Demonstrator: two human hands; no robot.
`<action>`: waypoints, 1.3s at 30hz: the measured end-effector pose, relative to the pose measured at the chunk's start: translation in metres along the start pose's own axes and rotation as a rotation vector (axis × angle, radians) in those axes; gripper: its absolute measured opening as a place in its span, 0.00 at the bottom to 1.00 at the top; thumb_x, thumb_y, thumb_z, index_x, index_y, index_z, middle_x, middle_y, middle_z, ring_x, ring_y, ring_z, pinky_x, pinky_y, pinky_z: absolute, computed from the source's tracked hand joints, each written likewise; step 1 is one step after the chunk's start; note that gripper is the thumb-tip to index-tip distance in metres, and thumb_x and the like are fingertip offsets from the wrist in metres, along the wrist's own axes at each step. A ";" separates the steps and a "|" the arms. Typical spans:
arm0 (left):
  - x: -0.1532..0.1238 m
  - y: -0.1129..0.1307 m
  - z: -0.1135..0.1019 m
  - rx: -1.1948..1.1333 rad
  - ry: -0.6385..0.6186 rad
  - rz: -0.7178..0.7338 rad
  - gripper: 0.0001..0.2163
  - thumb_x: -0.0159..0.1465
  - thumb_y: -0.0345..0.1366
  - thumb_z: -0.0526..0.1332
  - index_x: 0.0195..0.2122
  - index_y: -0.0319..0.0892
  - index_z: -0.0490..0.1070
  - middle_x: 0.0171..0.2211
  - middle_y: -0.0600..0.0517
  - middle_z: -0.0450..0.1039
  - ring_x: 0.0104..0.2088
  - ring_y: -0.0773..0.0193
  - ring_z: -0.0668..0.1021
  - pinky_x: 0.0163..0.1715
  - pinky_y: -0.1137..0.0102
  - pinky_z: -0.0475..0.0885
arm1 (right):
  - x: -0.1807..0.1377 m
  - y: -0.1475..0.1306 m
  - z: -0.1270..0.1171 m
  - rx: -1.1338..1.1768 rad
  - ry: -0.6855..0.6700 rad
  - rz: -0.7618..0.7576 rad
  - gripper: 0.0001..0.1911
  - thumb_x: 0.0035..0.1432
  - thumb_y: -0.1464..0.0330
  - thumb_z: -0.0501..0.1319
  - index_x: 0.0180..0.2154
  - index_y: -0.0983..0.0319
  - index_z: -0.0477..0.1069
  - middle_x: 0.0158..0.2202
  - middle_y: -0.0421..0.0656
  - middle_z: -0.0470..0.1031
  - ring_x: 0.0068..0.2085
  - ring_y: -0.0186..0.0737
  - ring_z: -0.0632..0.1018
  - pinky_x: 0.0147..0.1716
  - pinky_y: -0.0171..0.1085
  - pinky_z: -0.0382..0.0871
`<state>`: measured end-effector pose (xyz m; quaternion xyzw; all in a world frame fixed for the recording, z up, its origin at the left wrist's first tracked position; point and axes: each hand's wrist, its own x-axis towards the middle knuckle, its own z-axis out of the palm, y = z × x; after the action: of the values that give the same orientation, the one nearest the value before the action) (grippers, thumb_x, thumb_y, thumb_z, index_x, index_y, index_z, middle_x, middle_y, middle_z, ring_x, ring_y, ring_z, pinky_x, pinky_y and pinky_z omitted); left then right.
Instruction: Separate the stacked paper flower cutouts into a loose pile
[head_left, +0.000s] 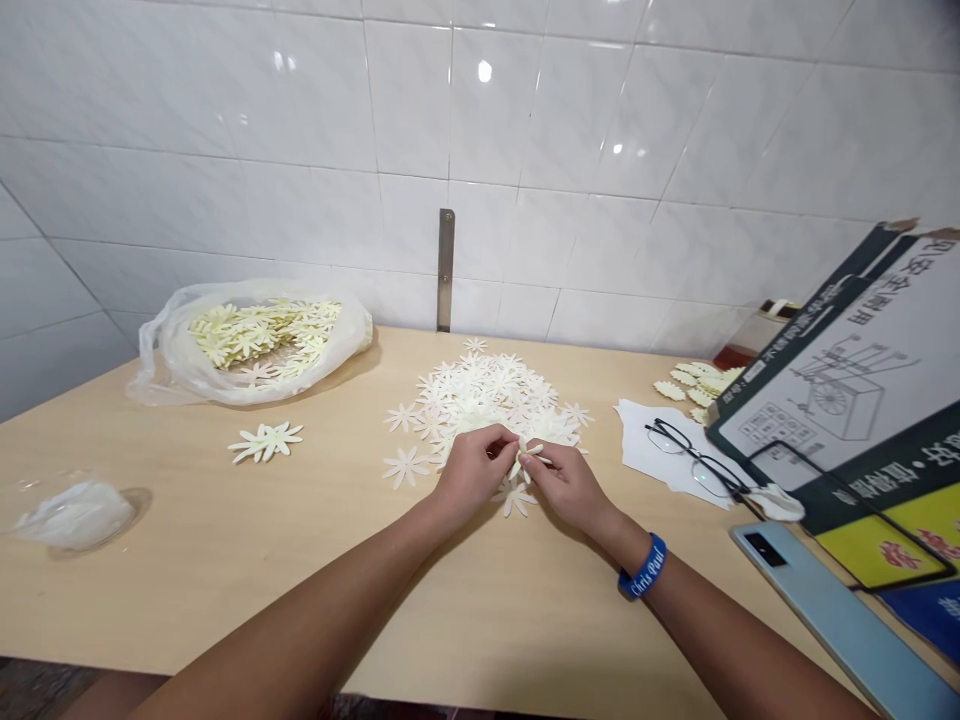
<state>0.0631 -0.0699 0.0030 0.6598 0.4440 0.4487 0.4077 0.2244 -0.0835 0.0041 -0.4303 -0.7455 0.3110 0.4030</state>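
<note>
Both of my hands meet over the near edge of a heap of pale cream flower cut-outs (487, 395) on the wooden table (300, 560). My left hand (474, 468) and my right hand (566, 480) are closed in pinches on one small cream flower cut-out (523, 458) held between their fingertips. A blue wristband (643, 566) sits on my right wrist. A few loose flowers lie flat beside and under my hands.
A clear plastic bag (247, 340) of yellower flowers lies at the back left, with a small flower cluster (266, 440) in front of it. A crumpled plastic wrapper (75, 512) is at the far left. Glasses (694, 455), a phone (840, 610) and a printed box (847, 400) crowd the right.
</note>
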 end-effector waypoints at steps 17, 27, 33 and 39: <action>-0.003 0.004 0.006 -0.158 0.050 -0.023 0.09 0.58 0.40 0.62 0.29 0.39 0.76 0.24 0.52 0.73 0.25 0.67 0.75 0.26 0.73 0.69 | 0.002 0.001 -0.002 0.007 0.074 -0.001 0.16 0.63 0.61 0.54 0.25 0.61 0.67 0.22 0.39 0.68 0.25 0.35 0.67 0.26 0.34 0.59; -0.002 0.003 0.006 -0.312 -0.016 -0.053 0.06 0.58 0.37 0.61 0.30 0.40 0.73 0.24 0.53 0.73 0.24 0.67 0.76 0.25 0.74 0.70 | 0.000 0.001 0.000 -0.077 0.089 -0.019 0.17 0.64 0.62 0.52 0.24 0.61 0.63 0.23 0.39 0.65 0.25 0.36 0.66 0.27 0.35 0.58; -0.002 0.004 0.004 -0.186 0.042 -0.019 0.07 0.58 0.34 0.60 0.29 0.39 0.76 0.27 0.50 0.76 0.29 0.64 0.77 0.31 0.71 0.71 | 0.001 0.004 0.000 -0.106 0.080 -0.006 0.18 0.64 0.61 0.52 0.24 0.61 0.61 0.22 0.38 0.62 0.25 0.35 0.64 0.26 0.35 0.57; -0.001 0.005 0.004 -0.179 0.054 0.025 0.06 0.58 0.34 0.61 0.28 0.41 0.77 0.36 0.47 0.76 0.36 0.62 0.77 0.36 0.70 0.73 | 0.000 0.000 0.000 -0.096 0.092 0.012 0.18 0.65 0.60 0.52 0.24 0.60 0.61 0.21 0.37 0.61 0.24 0.35 0.63 0.25 0.35 0.56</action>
<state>0.0678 -0.0725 0.0066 0.6140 0.4047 0.5094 0.4470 0.2247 -0.0834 0.0046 -0.4674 -0.7377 0.2570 0.4139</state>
